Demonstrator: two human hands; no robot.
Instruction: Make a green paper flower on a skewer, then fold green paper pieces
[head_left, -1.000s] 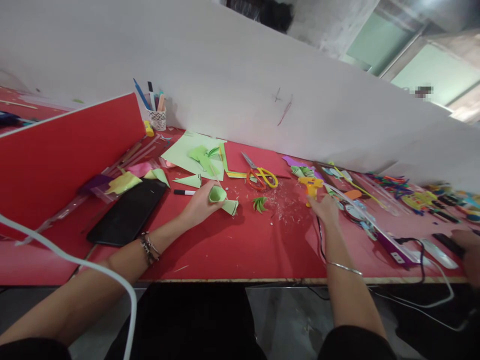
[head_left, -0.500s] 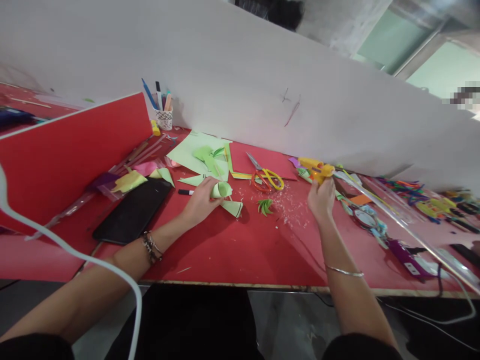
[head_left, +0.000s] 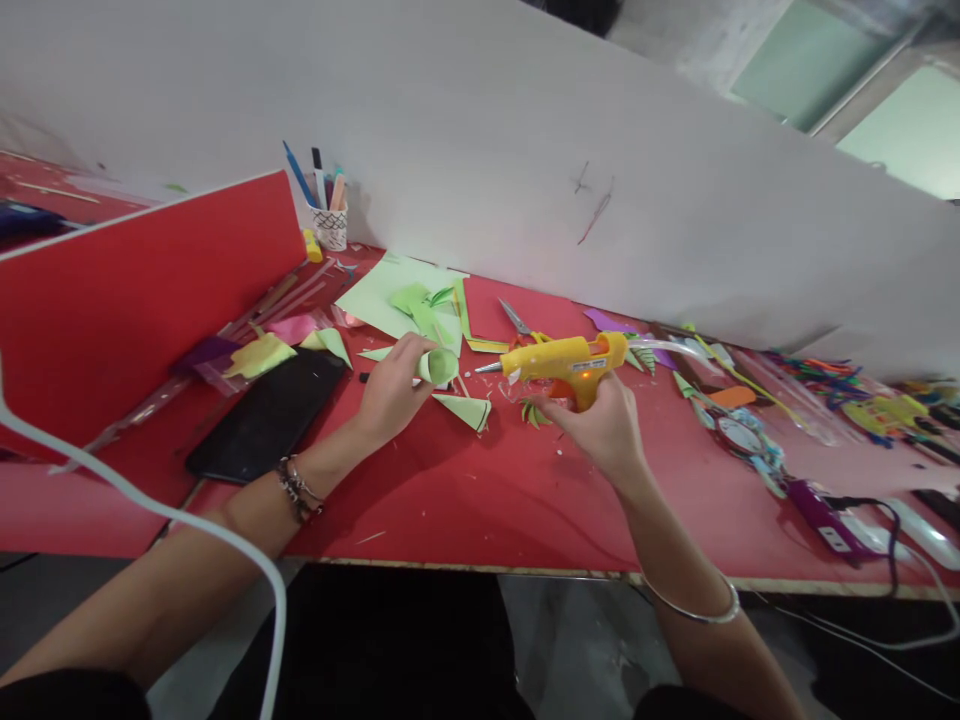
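My left hand (head_left: 395, 390) is closed on a light green paper cone (head_left: 441, 366), its round mouth turned toward the right. In my right hand (head_left: 606, 425) is a yellow glue gun (head_left: 566, 362) with a lit orange light. Its metal nozzle points left, a short gap from the cone. Below the cone lies a flat light green paper piece (head_left: 466, 409) with a dark curved line. A curled green paper leaf tuft (head_left: 534, 412) sits under the gun, partly covered by my right hand. Behind the gun, scissors (head_left: 516, 318) are partly hidden.
A black phone (head_left: 266, 420) lies left, beside a standing red board (head_left: 150, 290). Pens stand in a patterned cup (head_left: 330, 228). Red and green paper sheets (head_left: 517, 308) lie at the back. A purple power strip (head_left: 829, 522) is at the right; a white cable (head_left: 187, 530) crosses the left foreground.
My right hand has brought the glue gun left and nearer, from the back right to beside the paper cone. The gun now covers part of the scissors. My left hand has shifted slightly.
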